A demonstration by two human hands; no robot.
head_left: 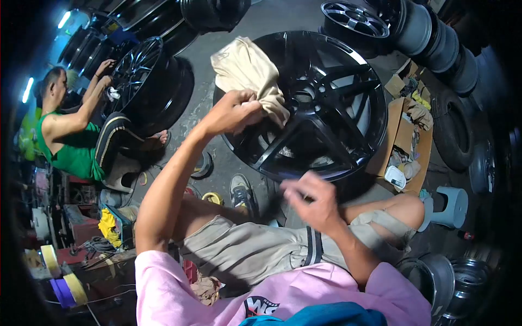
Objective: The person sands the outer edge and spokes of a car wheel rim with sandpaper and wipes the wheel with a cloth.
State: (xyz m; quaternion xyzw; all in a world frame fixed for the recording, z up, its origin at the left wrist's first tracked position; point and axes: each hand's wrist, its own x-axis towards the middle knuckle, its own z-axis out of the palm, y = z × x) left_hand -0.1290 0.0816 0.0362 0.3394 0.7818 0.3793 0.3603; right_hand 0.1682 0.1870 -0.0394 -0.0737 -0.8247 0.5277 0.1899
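A cream cloth (244, 65) is bunched in my left hand (242, 111), its loose part spreading up over the left edge of a wheel rim. The glossy black rim (315, 117) has broad spokes and lies face up in front of my knees. Below its near edge is my right hand (315, 204), blurred by motion. Its fingers are bent and apart, and nothing shows between them.
At left, a person in a green top (70, 141) sits wiping another black rim (133, 76). A cardboard box (402, 141) with rags stands right of my rim, near a tyre (452, 127) and a grey stool (452, 206). Stacked rims (435, 46) line the back right.
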